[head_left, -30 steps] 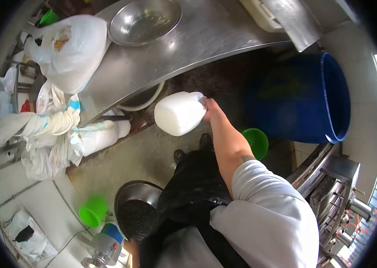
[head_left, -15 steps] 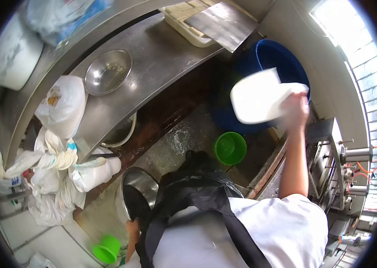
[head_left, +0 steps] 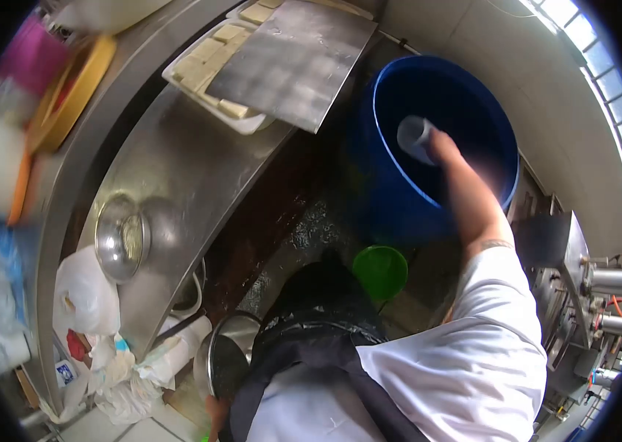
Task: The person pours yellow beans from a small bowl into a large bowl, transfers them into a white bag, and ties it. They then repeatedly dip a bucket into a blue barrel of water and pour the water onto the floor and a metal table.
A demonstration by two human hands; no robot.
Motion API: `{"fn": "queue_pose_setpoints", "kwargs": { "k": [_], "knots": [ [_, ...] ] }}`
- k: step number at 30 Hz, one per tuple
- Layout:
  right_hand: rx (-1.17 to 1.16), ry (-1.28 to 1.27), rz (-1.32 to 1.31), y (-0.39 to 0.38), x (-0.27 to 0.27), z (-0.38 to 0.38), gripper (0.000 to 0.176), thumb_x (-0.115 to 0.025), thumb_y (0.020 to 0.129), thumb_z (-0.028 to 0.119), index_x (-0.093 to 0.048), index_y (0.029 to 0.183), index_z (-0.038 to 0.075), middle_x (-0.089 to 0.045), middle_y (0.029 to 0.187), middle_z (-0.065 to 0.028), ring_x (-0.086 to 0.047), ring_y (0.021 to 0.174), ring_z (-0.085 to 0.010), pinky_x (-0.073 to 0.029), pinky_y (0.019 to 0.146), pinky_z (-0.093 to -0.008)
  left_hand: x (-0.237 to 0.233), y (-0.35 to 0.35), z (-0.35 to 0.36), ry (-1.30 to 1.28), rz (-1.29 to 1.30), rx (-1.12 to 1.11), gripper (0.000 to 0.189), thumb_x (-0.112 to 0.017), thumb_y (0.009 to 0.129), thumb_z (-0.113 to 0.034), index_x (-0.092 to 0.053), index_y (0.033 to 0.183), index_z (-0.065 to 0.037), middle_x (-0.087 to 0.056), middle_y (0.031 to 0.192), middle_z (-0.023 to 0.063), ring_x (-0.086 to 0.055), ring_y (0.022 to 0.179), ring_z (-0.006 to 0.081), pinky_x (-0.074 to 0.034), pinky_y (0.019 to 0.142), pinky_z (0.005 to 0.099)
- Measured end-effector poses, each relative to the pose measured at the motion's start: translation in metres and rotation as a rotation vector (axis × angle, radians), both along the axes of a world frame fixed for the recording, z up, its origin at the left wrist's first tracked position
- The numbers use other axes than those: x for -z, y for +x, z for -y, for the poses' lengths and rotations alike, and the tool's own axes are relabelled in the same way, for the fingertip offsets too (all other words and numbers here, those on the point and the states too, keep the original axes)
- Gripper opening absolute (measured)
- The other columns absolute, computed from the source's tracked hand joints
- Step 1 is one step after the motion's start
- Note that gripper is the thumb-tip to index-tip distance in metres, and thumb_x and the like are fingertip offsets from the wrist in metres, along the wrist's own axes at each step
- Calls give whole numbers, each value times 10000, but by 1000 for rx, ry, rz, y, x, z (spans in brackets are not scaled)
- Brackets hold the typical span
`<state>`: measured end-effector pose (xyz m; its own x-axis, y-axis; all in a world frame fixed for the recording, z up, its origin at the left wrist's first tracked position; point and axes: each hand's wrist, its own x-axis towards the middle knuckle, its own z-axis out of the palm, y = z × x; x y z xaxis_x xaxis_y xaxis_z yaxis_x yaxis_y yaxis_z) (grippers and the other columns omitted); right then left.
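**White jug, inside blue barrel**

White jug [head_left: 415, 138]: pale, translucent plastic, motion-blurred; only its rounded end shows. It sits low inside the blue barrel [head_left: 392, 199], below the rim, near the far inner wall. Right hand [head_left: 445, 145] is closed around the jug's near end, arm reaching down over the rim.

Left hand [head_left: 213, 409]: at the frame's bottom edge, touching the lower rim of a metal bowl [head_left: 224, 357] that stands on edge beside the apron. Fingers mostly hidden, so I cannot tell the grip.

Green bowl [head_left: 380, 271] lies on the wet floor just beside the barrel's base. Steel counter [head_left: 178, 169], left of the barrel, carries a tray of pale blocks [head_left: 208, 59] partly covered by a metal sheet [head_left: 292, 59].
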<state>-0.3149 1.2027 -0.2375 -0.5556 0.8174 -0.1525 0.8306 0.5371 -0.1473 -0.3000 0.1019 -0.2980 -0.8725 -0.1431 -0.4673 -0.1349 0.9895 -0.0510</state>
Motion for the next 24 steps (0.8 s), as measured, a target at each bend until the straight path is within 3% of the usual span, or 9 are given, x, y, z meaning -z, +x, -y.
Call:
{"fn": "queue_pose_setpoints", "kwargs": {
  "k": [1,3,5,12,18,20,21,23,24],
  "knots": [
    [-220,8,296,-5,27,-25,355,-690,868,163,-695,1212,79,-722,1178,-190,-673,1157,-349,-529,989,-441,-5,0,-5,-14,-69,42,457,-719,773,-396,-653,769,57,-671,733,294,-703,773,475,-533,691,556],
    [-224,-75,471,-16,69,-40,279,-718,837,208,-764,1093,107,-724,1189,-181,-685,1151,-319,-536,979,-393,-22,-5,-20,-39,-144,84,418,-712,772,-366,-660,779,49,-675,740,296,-707,776,473,-538,698,559],
    [-20,-334,605,-44,6,-1,435,-635,913,257,-683,1324,122,-556,1479,-167,-507,1390,-355,-413,1106,-579,-42,-11,-41,-110,-54,-39,350,-686,780,-319,-669,797,30,-691,794,303,-713,824,470,-546,721,560],
    [102,-428,736,-7,201,-33,491,-607,929,315,-628,1384,133,-532,1504,-155,-480,1410,-365,-354,1138,-601,-80,-34,-126,-230,90,-107,345,-681,785,-315,-668,804,29,-692,810,307,-711,836,470,-547,727,562],
    [-12,-658,450,-83,249,8,541,-584,943,366,-582,1436,141,-512,1526,-145,-457,1427,-374,-304,1166,-619,-91,-36,-147,-266,104,-103,341,-677,790,-311,-668,811,29,-693,824,311,-710,847,471,-547,733,563],
    [-49,-572,162,-91,230,6,634,-737,870,361,-577,1388,32,-621,1351,-250,-614,1260,-352,-470,1081,-459,-86,-33,-149,-262,107,-99,339,-676,791,-310,-668,813,29,-694,829,312,-710,850,471,-548,735,564],
    [-51,-563,164,-90,220,4,634,-737,870,361,-577,1388,32,-621,1351,-250,-614,1260,-352,-470,1081,-459,-82,-31,-148,-261,104,-95,339,-675,792,-309,-667,814,29,-694,831,313,-710,852,471,-548,736,564],
    [218,-601,-312,-86,194,1,526,-732,893,309,-631,1297,-11,-667,1264,-254,-635,1229,-340,-492,1052,-459,-79,-26,-141,-259,91,-85,337,-674,793,-308,-667,816,29,-694,836,314,-709,855,472,-548,738,565],
    [214,-592,-311,-86,180,0,526,-732,893,309,-631,1297,-11,-667,1264,-254,-635,1229,-340,-492,1052,-459,-77,-21,-136,-257,87,-79,337,-673,794,-307,-667,817,29,-695,838,315,-709,857,472,-548,739,565]
  ]
}}
